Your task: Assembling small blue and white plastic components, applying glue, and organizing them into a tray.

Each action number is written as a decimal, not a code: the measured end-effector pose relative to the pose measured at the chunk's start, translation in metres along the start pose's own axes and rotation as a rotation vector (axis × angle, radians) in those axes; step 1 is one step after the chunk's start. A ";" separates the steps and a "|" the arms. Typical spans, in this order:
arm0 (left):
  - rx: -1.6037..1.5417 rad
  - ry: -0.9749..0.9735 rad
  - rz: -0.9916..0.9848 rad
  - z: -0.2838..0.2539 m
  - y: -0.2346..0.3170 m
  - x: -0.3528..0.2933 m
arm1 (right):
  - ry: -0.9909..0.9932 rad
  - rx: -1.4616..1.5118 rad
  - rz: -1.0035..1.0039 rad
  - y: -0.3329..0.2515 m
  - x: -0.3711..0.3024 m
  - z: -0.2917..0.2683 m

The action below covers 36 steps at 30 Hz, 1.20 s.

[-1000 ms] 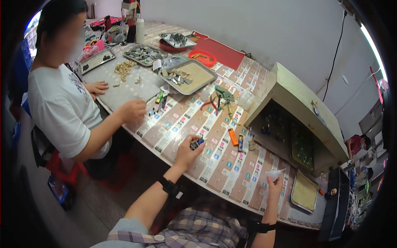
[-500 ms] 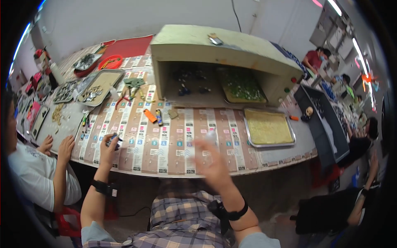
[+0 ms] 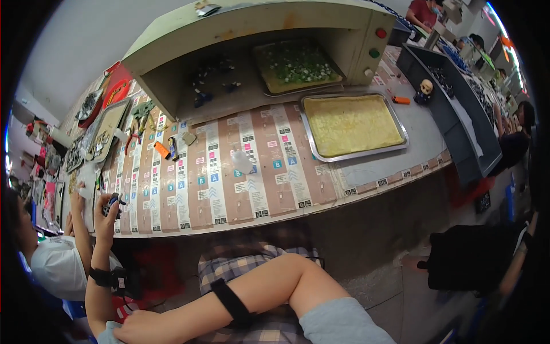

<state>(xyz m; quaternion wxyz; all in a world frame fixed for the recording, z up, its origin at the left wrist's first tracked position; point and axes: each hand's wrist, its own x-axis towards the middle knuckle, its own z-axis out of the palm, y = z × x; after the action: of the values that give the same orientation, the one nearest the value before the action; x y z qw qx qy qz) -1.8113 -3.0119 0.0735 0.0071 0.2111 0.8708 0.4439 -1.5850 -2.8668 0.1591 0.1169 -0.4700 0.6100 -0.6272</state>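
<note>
My left hand [image 3: 103, 213] is raised at the table's left front edge, fingers closed around a small dark blue and black part [image 3: 116, 204] whose kind I cannot make out. My right hand [image 3: 137, 328] reaches across my lap to my left upper arm. Its fingers are curled at the edge of my light blue left sleeve [image 3: 109, 333] and seem to grip the cloth; the fingertips are partly hidden. A small whitish bottle [image 3: 242, 162] is on the striped tabletop [image 3: 252, 200], apart from both hands.
A cream open-fronted box [image 3: 258, 28] holds a tray of green bits [image 3: 298, 66]. Before it lies a metal tray with a yellow surface [image 3: 352, 126]. A grey bin [image 3: 452, 123] and a skull-headed figure [image 3: 424, 90] stand right. A person [image 3: 63, 261] sits close left.
My right hand has gone from above the table down to my left sleeve. My left hand still holds the dark part. The view has turned toward the right.
</note>
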 end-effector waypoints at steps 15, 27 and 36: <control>-0.516 -0.032 0.183 0.156 0.054 -0.047 | 0.078 -0.035 -0.466 -0.062 -0.064 -0.006; -0.807 -0.471 0.175 0.182 0.090 -0.097 | 1.394 -0.058 0.406 0.035 -0.181 -0.056; -0.808 -0.655 0.093 0.165 0.085 -0.106 | 1.045 -0.285 0.559 0.053 -0.175 -0.056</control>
<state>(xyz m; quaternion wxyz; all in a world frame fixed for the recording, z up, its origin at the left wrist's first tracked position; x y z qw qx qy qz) -1.6508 -2.8804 0.0204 0.3404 0.3578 0.5718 0.6551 -1.5554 -2.7163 0.0453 -0.1017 0.0668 0.7649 -0.6325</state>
